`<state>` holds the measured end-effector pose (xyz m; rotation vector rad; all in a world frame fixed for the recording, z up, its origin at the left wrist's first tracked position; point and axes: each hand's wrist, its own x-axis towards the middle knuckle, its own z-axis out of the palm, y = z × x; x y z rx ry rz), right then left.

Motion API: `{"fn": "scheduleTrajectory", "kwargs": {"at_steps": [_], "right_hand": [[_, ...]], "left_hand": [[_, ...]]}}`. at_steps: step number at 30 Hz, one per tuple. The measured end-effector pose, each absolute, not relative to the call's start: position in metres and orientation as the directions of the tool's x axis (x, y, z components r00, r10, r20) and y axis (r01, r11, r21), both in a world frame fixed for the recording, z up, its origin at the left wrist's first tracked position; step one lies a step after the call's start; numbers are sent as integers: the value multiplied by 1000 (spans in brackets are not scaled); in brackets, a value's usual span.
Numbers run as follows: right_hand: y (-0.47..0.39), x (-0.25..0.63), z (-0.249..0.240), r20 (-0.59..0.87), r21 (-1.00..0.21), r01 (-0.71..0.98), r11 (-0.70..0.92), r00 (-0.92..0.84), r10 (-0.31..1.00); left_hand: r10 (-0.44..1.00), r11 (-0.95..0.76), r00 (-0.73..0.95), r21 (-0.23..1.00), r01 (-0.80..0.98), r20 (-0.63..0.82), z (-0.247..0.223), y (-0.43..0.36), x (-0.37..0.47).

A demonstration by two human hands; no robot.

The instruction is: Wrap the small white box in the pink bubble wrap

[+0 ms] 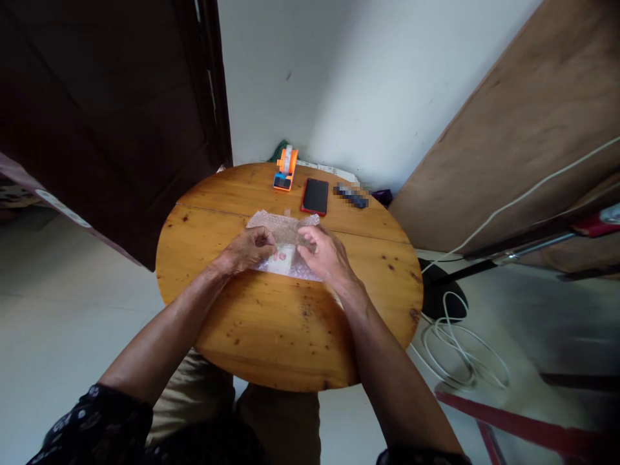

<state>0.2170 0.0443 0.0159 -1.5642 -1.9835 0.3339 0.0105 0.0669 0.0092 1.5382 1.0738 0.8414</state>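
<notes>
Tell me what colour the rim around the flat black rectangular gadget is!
Red. The thin rim around the gadget shows best in the head view.

Holds left hand (254, 248) and right hand (325, 254) at bubble wrap (281, 226), around a small pale packet (281, 259), on a wooden table (271, 326), near a tape dispenser (286, 169) and red-edged phone (315, 196).

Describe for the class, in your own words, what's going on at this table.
A person has both hands at a sheet of bubble wrap on a round wooden table. The left hand and the right hand are at opposite sides of the bubble wrap, with a small pale item with red marks between them. How firmly the fingers grip is unclear. Beyond the wrap are an orange and blue tape dispenser, a red-edged device and a pixelated dark object.
</notes>
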Motion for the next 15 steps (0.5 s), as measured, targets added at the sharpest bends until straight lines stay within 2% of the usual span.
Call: {"fn": "scheduleTrajectory", "kwargs": {"at_steps": [3,5,8,15], "right_hand": [[34,206,27,472,-401,784,473,-266,840],[29,200,30,456,-341,744,574,-403,793],[27,193,29,369,-296,710,639,-532,762],[31,193,22,348,-277,709,648,-554,756]], "left_hand": [[937,-81,348,971,224,-2,9,67,10],[935,-86,356,970,228,0,8,67,10],[933,-97,360,969,227,8,6,69,11],[919,-80,394,975,206,-8,14,70,-10]]}}
